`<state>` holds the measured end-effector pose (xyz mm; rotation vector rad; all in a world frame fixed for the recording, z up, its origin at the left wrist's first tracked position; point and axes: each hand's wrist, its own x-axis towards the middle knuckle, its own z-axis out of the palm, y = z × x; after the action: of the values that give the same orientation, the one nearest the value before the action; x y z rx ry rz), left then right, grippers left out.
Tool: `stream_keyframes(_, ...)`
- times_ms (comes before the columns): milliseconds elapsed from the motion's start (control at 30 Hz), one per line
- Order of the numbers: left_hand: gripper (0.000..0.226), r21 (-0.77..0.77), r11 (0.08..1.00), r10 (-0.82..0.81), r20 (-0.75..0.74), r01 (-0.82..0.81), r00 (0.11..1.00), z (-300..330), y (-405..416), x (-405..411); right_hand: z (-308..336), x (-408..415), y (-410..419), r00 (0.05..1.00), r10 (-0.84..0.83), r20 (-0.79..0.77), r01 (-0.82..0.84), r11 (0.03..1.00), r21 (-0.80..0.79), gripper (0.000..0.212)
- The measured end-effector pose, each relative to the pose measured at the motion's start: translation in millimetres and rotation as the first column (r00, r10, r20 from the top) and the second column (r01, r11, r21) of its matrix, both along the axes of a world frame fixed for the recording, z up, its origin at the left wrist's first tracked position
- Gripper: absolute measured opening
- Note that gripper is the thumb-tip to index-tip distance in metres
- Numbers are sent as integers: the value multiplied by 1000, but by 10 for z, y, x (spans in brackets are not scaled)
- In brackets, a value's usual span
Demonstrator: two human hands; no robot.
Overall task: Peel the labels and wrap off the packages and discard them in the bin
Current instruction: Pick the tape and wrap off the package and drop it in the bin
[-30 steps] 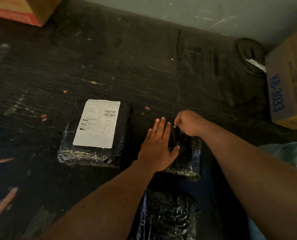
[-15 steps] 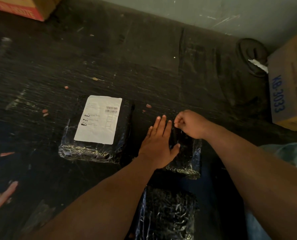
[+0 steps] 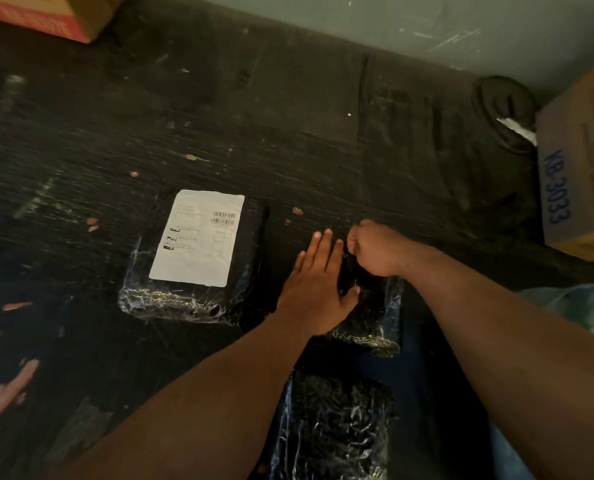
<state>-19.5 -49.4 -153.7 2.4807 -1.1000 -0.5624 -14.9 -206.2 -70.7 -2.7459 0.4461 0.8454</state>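
- Since a second ago little has moved: our left hand (image 3: 314,289) still lies flat, fingers straight, on the middle package (image 3: 375,313).
- Our right hand (image 3: 375,249) keeps its curled pinch at the wrap's 12 o'clock edge; we judge the peel barely begun.
- Labelled package (image 3: 191,258) waits at 9 o'clock, another package (image 3: 333,427) at 6.
- Bare floor (image 3: 219,116) toward 12; a box (image 3: 579,168) crowds 2 o'clock.

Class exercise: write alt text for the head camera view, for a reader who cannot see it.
A person's left hand presses flat on a black plastic-wrapped package while the right hand pinches the wrap at its far edge. On the dark surface to the left lies a labelled package with a white label; a third wrapped package sits nearer the camera.
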Motion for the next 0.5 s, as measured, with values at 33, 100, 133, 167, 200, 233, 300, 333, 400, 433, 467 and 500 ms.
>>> stream_keyframes(33,88,3,1000,-2,0,2,1000,1,-1,0,-10,-17,-22,1000,-2,9,2,1000,9,16)
stream_keyframes(100,87,6,1000,-6,3,6,1000,-4,0,-2,-26,-59,-78,998,-39,59,37,998,44,16)
stream_keyframes(133,87,5,1000,-7,7,7,1000,-6,2,-3,-31,-76,-103,994,-65,89,59,996,65,16)
stream_keyframes(167,87,3,1000,-7,10,7,1000,-4,3,-5,-34,-87,-120,990,-85,113,76,994,82,16)
stream_keyframes(200,87,1,1000,-7,10,7,1000,-3,4,-8,-41,-92,-131,988,-97,122,86,992,92,15)
stream_keyframes(233,87,0,1000,-6,8,6,1000,2,5,-9,-49,-91,-133,988,-99,122,87,992,93,14)
stream_keyframes(300,87,0,1000,-3,3,3,1000,7,5,-12,-61,-78,-124,990,-88,108,79,994,81,11)
stream_keyframes(333,87,-1,1000,-2,2,2,1000,11,4,-11,-63,-69,-116,992,-78,104,71,995,72,10)
stream_keyframes(400,87,-3,1000,0,1,0,1000,15,4,-11,-72,-52,-106,993,-56,100,51,997,51,11)
stream_keyframes(433,87,-3,1000,0,-1,0,1000,15,4,-10,-70,-44,-99,994,-45,95,42,998,38,12)
stream_keyframes(467,87,-4,1000,1,-3,-1,1000,11,5,-8,-67,-37,-89,996,-29,86,27,999,20,13)
stream_keyframes(500,87,-7,1000,2,-5,-2,1000,9,5,-8,-64,-27,-75,997,-7,74,7,1000,-2,14)
